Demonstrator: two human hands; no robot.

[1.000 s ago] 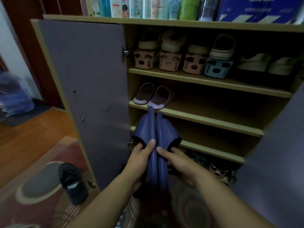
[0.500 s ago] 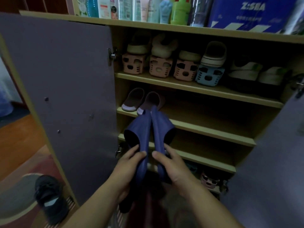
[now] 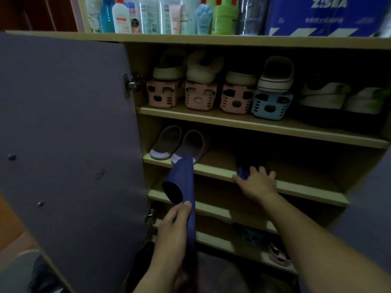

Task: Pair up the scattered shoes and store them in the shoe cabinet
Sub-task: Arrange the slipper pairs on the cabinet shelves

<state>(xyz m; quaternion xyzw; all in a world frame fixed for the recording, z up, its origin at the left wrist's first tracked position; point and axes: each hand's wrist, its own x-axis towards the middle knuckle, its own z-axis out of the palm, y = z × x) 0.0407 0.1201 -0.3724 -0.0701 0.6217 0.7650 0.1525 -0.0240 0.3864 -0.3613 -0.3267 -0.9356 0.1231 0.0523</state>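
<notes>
Both bare forearms are reaching up from the bottom edge of the frame. The left hand (image 3: 172, 227) is sitting low and centre-left, thumb up and fingers curling round the heel end of a blue slipper (image 3: 183, 182), gripping it upright. The right hand (image 3: 257, 182) is stretching further, to the middle of the frame, palm down, fingers spreading; it seems to be touching a second blue slipper (image 3: 242, 172), though the dimness is obscuring the contact.
</notes>
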